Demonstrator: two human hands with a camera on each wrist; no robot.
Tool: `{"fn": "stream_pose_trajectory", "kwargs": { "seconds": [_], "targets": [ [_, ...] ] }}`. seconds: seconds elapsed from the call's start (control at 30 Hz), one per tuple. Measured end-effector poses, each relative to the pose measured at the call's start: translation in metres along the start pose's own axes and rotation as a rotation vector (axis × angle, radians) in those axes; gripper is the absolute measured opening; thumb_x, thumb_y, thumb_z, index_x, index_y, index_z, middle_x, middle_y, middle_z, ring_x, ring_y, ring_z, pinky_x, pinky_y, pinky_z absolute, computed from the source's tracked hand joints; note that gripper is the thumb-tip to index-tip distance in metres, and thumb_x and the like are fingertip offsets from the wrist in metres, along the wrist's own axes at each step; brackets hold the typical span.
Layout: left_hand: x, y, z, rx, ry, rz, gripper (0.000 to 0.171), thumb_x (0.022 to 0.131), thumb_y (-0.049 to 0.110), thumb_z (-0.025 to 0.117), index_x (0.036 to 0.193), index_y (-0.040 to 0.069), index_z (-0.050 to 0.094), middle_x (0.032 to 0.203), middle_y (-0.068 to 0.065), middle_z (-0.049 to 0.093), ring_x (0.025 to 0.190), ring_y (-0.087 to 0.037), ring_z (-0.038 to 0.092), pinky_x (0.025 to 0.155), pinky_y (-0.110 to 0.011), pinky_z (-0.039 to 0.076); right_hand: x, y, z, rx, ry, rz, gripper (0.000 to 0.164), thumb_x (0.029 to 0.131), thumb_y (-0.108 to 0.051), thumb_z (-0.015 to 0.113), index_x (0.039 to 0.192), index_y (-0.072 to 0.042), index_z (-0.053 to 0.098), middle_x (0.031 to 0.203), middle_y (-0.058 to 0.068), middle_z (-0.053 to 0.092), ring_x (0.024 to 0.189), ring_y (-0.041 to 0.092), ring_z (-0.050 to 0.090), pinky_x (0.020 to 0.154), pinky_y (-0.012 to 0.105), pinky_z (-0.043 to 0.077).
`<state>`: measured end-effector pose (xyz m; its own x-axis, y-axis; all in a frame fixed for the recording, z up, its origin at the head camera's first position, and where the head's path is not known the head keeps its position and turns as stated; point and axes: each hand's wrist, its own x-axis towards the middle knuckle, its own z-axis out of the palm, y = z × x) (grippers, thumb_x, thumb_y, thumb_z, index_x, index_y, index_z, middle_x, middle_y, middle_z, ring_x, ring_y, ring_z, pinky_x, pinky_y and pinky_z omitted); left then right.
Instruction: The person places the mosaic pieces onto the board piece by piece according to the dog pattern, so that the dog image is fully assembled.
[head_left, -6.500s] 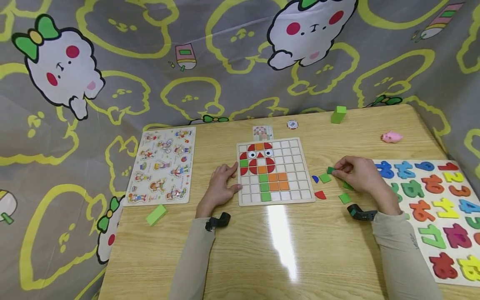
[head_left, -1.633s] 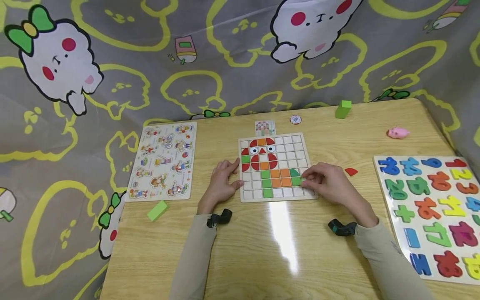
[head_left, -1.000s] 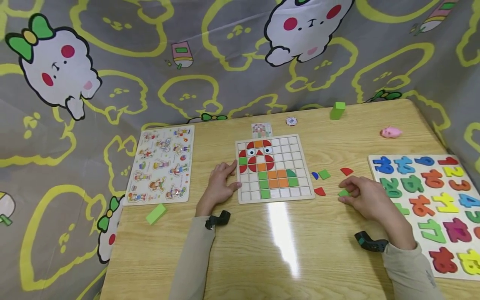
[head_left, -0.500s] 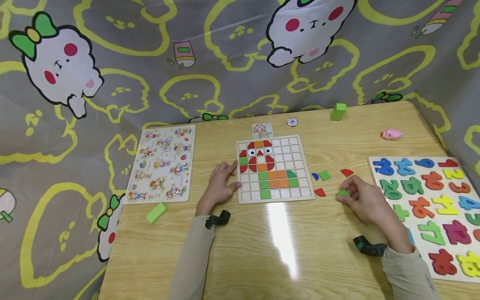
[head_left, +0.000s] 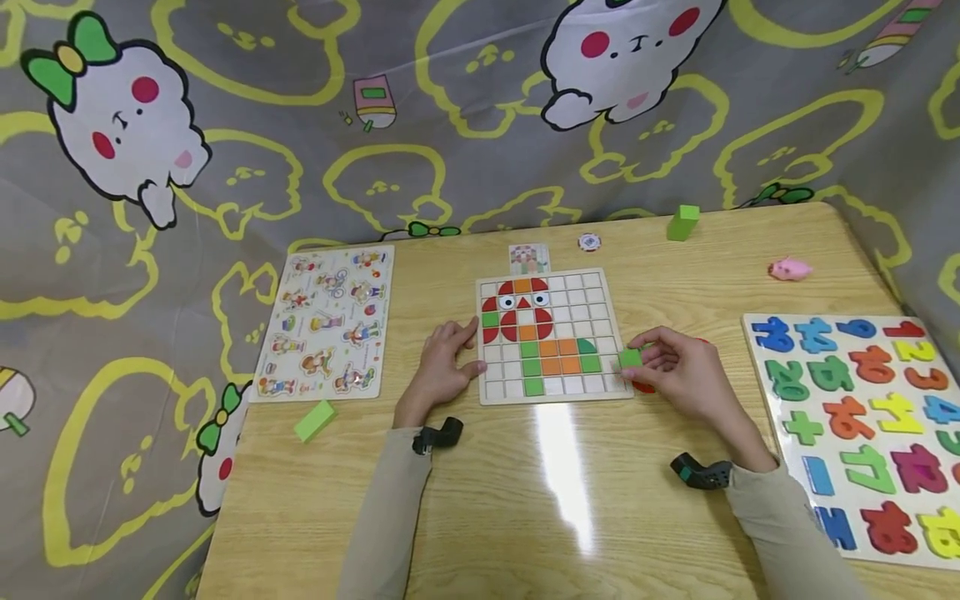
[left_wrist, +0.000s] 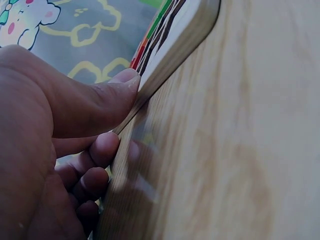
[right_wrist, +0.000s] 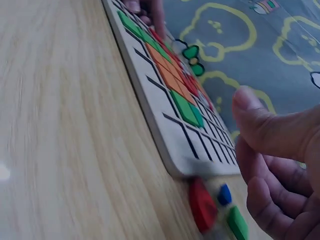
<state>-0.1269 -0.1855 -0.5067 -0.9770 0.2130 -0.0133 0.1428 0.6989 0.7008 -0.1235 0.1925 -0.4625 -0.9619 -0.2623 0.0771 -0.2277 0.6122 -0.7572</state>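
A wooden grid board [head_left: 495, 390] lies mid-table, carrying red, orange and green tiles and two eye tiles. My left hand [head_left: 441, 372] touches its left edge with thumb and index finger; in the left wrist view the thumb [left_wrist: 112, 97] presses that edge. My right hand [head_left: 686, 371] pinches a green square tile [head_left: 629, 358] by the board's right edge. In the right wrist view that tile is not visible behind the thumb. Below the hand there lie a red piece [right_wrist: 202, 205], a small blue piece [right_wrist: 225, 194] and another green tile [right_wrist: 237, 222].
A picture card [head_left: 528, 258] sits behind the board, with a poker chip [head_left: 589, 242] nearby. A picture puzzle board [head_left: 322, 321] is at left, a number puzzle board [head_left: 813, 521] at right. Green blocks [head_left: 316, 422] and a pink pig [head_left: 789, 268] stand around.
A green quarter-round and a green square joined the orange tiles on the board. My right hand then took another green tile from the right and brought it left. My left hand stayed put.
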Motion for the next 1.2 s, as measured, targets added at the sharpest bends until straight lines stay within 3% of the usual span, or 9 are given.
{"fn": "stream_pose_trajectory", "kwargs": {
  "seconds": [0.2, 0.37, 0.53, 0.83, 1.2],
  "targets": [
    [0.000, -0.001, -0.001, -0.009, 0.000, -0.002, 0.076, 0.086, 0.026, 0.075, 0.152, 0.017, 0.039, 0.100, 0.001, 0.047, 0.096, -0.017, 0.038, 0.088, -0.035, 0.028, 0.009, -0.008, 0.020, 0.025, -0.087, -0.055, 0.031, 0.075, -0.018, 0.086, 0.102, -0.011, 0.074, 0.086, 0.003, 0.072, 0.072, 0.010, 0.068, 0.063, 0.019, 0.053],
    [0.002, 0.000, -0.001, -0.008, 0.002, 0.007, 0.076, 0.085, 0.026, 0.075, 0.152, 0.016, 0.039, 0.099, 0.002, 0.047, 0.094, -0.017, 0.038, 0.088, -0.035, 0.028, 0.010, -0.010, 0.028, -0.034, -0.094, -0.130, 0.033, 0.068, -0.021, 0.091, 0.096, -0.014, 0.074, 0.077, -0.004, 0.066, 0.065, 0.010, 0.059, 0.057, 0.021, 0.048],
    [0.002, 0.000, -0.001, -0.010, 0.003, 0.005, 0.075, 0.085, 0.025, 0.075, 0.152, 0.016, 0.040, 0.099, 0.001, 0.048, 0.094, -0.017, 0.039, 0.087, -0.035, 0.029, 0.010, -0.010, 0.033, -0.095, -0.090, -0.188, 0.036, 0.063, -0.023, 0.094, 0.093, -0.014, 0.076, 0.080, -0.003, 0.063, 0.066, 0.012, 0.055, 0.058, 0.022, 0.044],
    [0.002, -0.001, 0.000, -0.008, 0.003, -0.003, 0.075, 0.085, 0.024, 0.075, 0.152, 0.016, 0.040, 0.100, 0.002, 0.048, 0.095, -0.017, 0.039, 0.089, -0.035, 0.030, 0.007, -0.014, 0.033, -0.127, -0.100, -0.191, 0.025, 0.070, -0.020, 0.090, 0.091, -0.014, 0.077, 0.080, -0.002, 0.062, 0.066, 0.012, 0.054, 0.058, 0.023, 0.042],
    [0.002, -0.002, 0.000, -0.011, 0.002, 0.000, 0.076, 0.085, 0.025, 0.075, 0.152, 0.016, 0.040, 0.100, 0.001, 0.048, 0.095, -0.017, 0.039, 0.088, -0.035, 0.029, 0.004, -0.013, 0.036, -0.124, -0.067, -0.221, 0.019, 0.071, -0.015, 0.089, 0.086, -0.015, 0.079, 0.080, -0.002, 0.064, 0.065, 0.007, 0.053, 0.057, 0.021, 0.042]
  ]
}}
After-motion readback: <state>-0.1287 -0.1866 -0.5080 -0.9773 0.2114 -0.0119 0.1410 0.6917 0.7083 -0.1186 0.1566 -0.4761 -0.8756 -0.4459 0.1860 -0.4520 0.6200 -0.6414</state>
